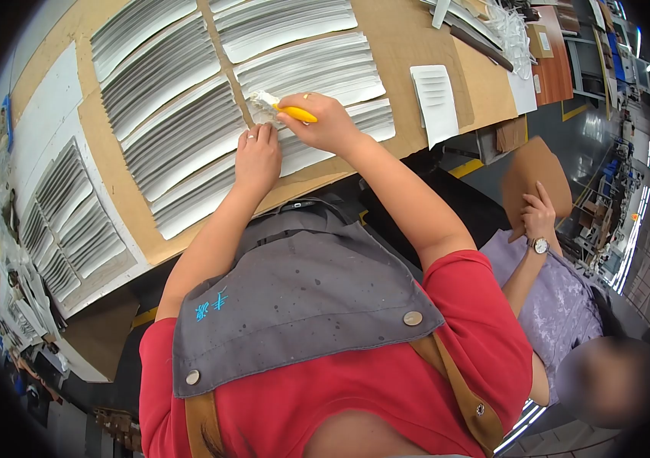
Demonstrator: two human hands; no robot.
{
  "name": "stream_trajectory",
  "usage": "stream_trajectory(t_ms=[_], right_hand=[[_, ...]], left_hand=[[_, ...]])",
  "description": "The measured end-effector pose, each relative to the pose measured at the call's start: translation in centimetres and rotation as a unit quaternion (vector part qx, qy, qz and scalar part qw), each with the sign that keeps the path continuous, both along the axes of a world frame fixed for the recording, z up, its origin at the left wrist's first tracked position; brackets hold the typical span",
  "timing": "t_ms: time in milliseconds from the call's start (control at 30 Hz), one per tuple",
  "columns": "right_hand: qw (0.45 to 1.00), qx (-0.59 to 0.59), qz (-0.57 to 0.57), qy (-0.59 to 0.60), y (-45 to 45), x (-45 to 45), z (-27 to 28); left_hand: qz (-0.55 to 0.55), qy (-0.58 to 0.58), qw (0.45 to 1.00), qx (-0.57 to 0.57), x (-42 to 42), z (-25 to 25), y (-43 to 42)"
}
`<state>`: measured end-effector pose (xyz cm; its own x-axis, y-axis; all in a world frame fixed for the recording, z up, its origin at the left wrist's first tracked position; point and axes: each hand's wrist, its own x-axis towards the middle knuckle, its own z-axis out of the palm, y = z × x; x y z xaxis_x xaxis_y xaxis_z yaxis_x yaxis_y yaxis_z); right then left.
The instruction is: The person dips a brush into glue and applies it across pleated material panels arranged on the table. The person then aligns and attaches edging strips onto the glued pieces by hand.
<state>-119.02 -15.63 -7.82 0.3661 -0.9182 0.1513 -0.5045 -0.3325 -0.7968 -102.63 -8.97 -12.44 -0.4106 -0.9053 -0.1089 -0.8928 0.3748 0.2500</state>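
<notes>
My right hand (pixel 326 126) is closed around the yellow handle of a brush (pixel 300 114). The brush's whitish bristles point left and touch the ends of overlapping strips beside the gap between two columns. Just below the bristles, my left hand (pixel 258 162) rests on the near strips (pixel 207 179), palm down. Its fingers lie close together, with the tips bent onto the strip ends. The strips are white with grey edges, layered in rows on a brown board (pixel 134 198). More rows of strips (pixel 310 72) lie beyond my right hand.
To the left, a pale board (pixel 111 221) carries smaller strip stacks. A white slatted piece (pixel 436 103) lies at the table's right. Clear plastic (pixel 504 34) is heaped at the back right. On my right, a person (pixel 538 221) holds a brown panel (pixel 535 179).
</notes>
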Motion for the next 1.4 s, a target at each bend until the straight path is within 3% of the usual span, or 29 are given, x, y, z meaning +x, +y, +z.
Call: stream_trajectory(t_ms=[167,233,300,500,567,633,700,833,867,933,1000,1300,1400], right_hand=[[0.996,0.010,-0.072,0.051,-2.7,-5.7,-1.0],[0.979,0.095,-0.152,0.101,-4.0,-10.2,-0.9],[0.966,0.106,-0.198,0.129,-4.8,-13.8,-0.7],[0.955,0.011,-0.223,0.197,-6.5,-12.8,0.2],[0.974,0.044,-0.211,0.075,-6.7,-8.6,0.0],[0.990,0.049,-0.131,-0.014,-5.3,-3.1,1.2],[0.999,0.042,-0.023,-0.001,-4.3,0.5,0.4],[0.981,0.121,-0.118,0.099,-7.9,-3.2,-2.7],[0.977,0.124,-0.149,0.086,-9.0,-5.8,-3.3],[0.964,0.069,-0.189,0.173,-10.8,-10.8,-4.1],[0.960,0.083,-0.228,0.136,-11.1,-12.5,-3.5],[0.935,0.024,-0.222,0.274,-12.1,-12.6,-3.3],[0.985,0.065,-0.136,0.084,-9.8,-5.5,-0.6]], left_hand=[[-0.002,0.010,0.999,-0.048,0.0,-0.1,-0.3],[0.002,0.016,0.999,-0.045,0.1,0.1,-0.5],[0.009,0.021,0.999,-0.044,0.1,0.1,-0.5],[0.042,0.026,0.999,-0.011,0.1,0.3,-1.0],[0.057,0.015,0.998,0.029,0.1,0.2,-1.2],[0.066,0.020,0.997,0.041,0.1,0.4,-1.4],[0.068,0.023,0.997,0.041,0.3,0.4,-1.5],[0.065,0.033,0.997,0.015,0.6,-0.6,-1.6],[0.064,0.038,0.997,0.007,0.6,-0.8,-1.3],[0.064,0.050,0.997,-0.016,0.6,-0.9,-1.2],[0.065,0.061,0.996,-0.027,0.6,-0.9,-0.9],[0.072,0.048,0.996,-0.017,0.6,-1.6,-0.9],[0.076,0.038,0.996,-0.006,0.7,-1.8,-0.5]])
